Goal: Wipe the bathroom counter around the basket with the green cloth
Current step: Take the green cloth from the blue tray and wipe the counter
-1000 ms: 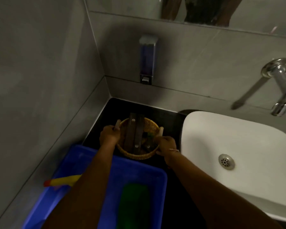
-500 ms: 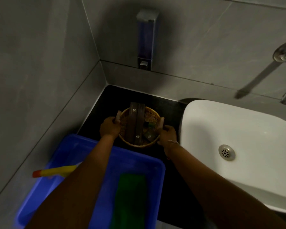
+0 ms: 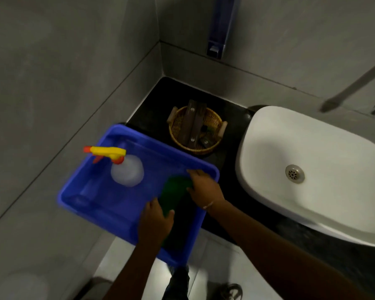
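With basket (image 3: 196,131) released, hands (image 3: 205,187) on green cloth (image 3: 174,189)

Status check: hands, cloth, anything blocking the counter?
Both hands, left and right, on green cloth in blue tub. Not lifted. Basket on counter; tub covers front.

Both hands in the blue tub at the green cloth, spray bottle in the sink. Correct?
Not quite. The spray bottle stands in the blue tub, not the sink, per the head view. Both hands, left and right, are at the green cloth.
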